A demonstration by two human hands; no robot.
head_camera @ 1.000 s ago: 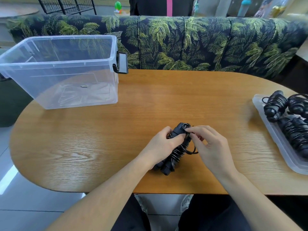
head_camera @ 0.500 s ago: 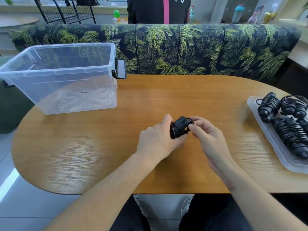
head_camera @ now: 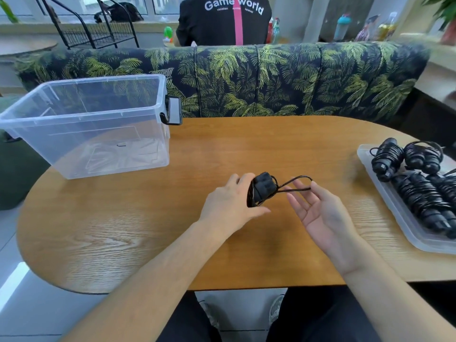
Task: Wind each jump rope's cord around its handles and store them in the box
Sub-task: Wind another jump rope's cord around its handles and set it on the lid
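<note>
Here wound jump ropes (head_camera: 419, 191) fill the tray (head_camera: 385, 193); the box (head_camera: 98, 124) holds none.

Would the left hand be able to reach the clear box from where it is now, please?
Probably yes: the left hand grips the jump rope, and only bare table lies between it and the open-topped clear box. The cord loop in the right hand may tether it.

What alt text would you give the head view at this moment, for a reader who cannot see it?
Over a wooden table, the left hand grips a black jump rope bundle while the right hand pulls a loose cord loop sideways. A clear, empty box stands at far left; more wound ropes lie in a tray at right.
</note>
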